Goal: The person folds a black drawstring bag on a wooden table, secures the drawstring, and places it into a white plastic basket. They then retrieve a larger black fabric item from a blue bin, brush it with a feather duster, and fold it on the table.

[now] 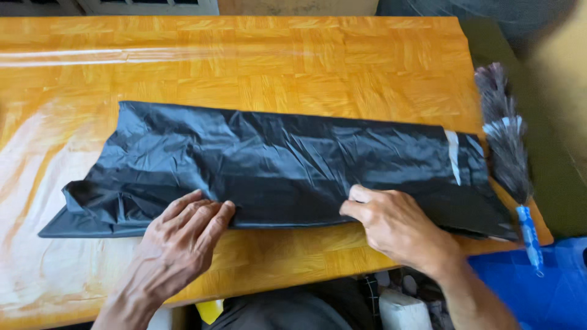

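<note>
A crinkled black plastic bag (pixel 287 165) lies folded lengthwise across an orange wood-pattern table (pixel 275 67). My left hand (pixel 183 235) rests flat on the bag's near edge, fingers together and pointing right. My right hand (pixel 394 223) is curled at the same near edge further right, thumb and fingers pinching the black plastic. A pale strip (pixel 453 156) shows on the bag near its right end.
A grey feather duster (pixel 506 143) with a blue handle lies along the table's right edge, handle overhanging the corner. A blue container (pixel 538 293) sits below at the right. White and yellow items show under the near table edge.
</note>
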